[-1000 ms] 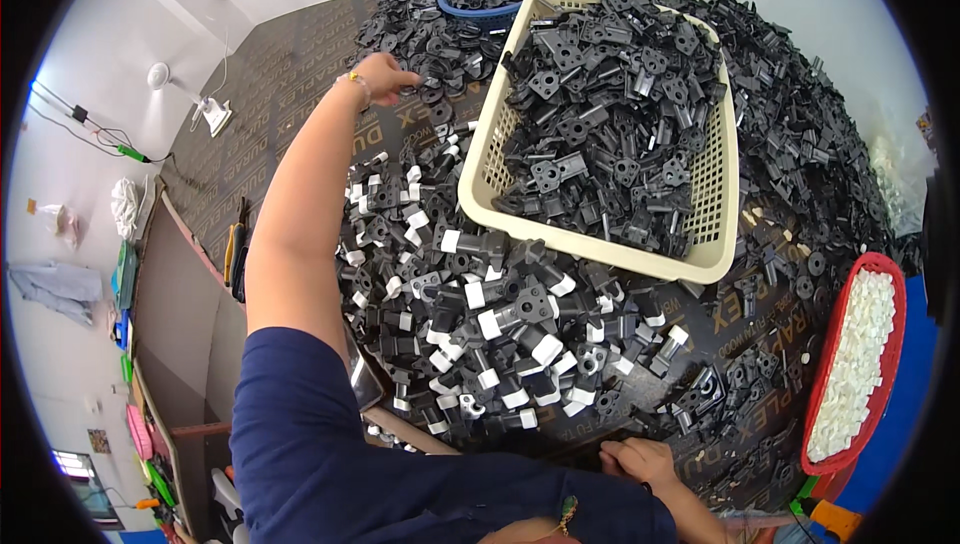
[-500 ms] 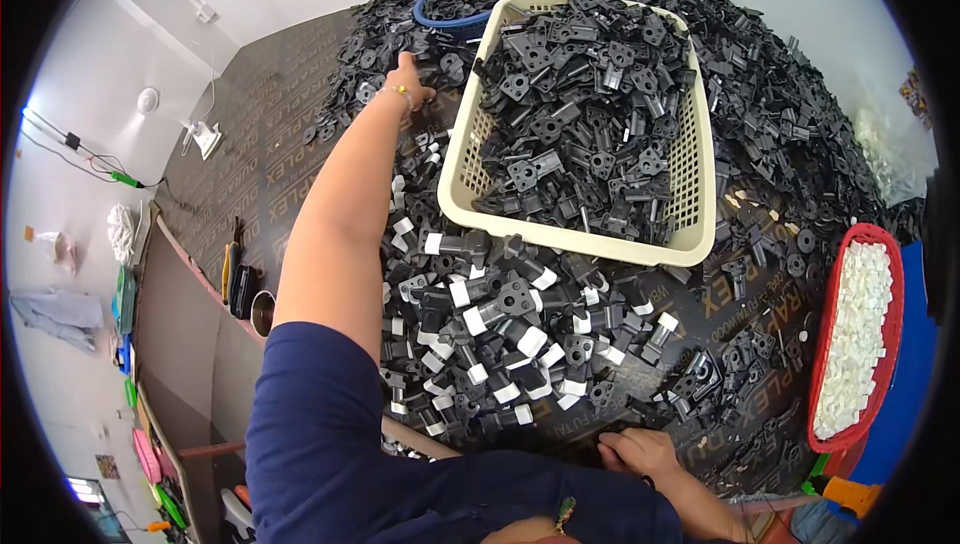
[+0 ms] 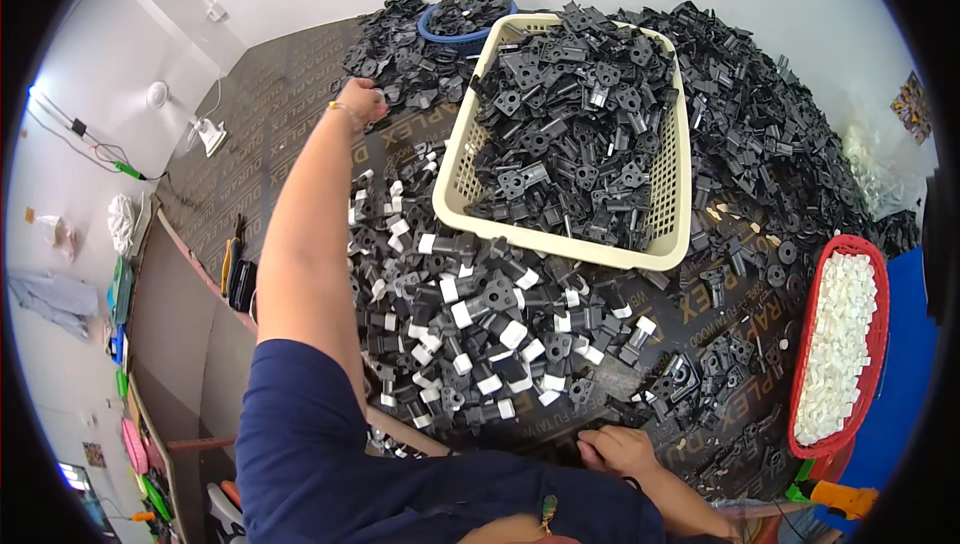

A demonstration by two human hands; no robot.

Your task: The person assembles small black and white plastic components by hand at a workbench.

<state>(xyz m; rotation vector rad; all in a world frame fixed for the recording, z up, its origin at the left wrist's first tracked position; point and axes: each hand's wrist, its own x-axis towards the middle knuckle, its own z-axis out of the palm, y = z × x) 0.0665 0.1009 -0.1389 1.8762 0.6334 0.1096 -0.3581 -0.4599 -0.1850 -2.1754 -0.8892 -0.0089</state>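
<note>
My left arm stretches far forward, and my left hand (image 3: 362, 102) is curled closed at the left edge of a heap of black plastic parts (image 3: 405, 59). Whatever its fingers hold, if anything, is hidden. Close to my body, my right hand (image 3: 615, 449) rests on the dark tabletop with its fingers bent inward; nothing can be made out in them. Between the hands spreads a pile of black plastic parts with white caps (image 3: 480, 319). Beside my right hand lie smaller loose black parts (image 3: 700, 384).
A cream perforated basket (image 3: 560, 247) heaped with black parts stands mid-table. Behind it is a blue basket (image 3: 458, 39). More black parts (image 3: 765, 109) pile against the wall at right. A red basket (image 3: 800, 384) holds small white pieces. An orange-handled tool (image 3: 843, 496) is at lower right.
My left hand has drawn left and slightly back from the far black heap, its outstretched fingers now curled in. My right hand keeps its place on the table. The whole view has shifted slightly.
</note>
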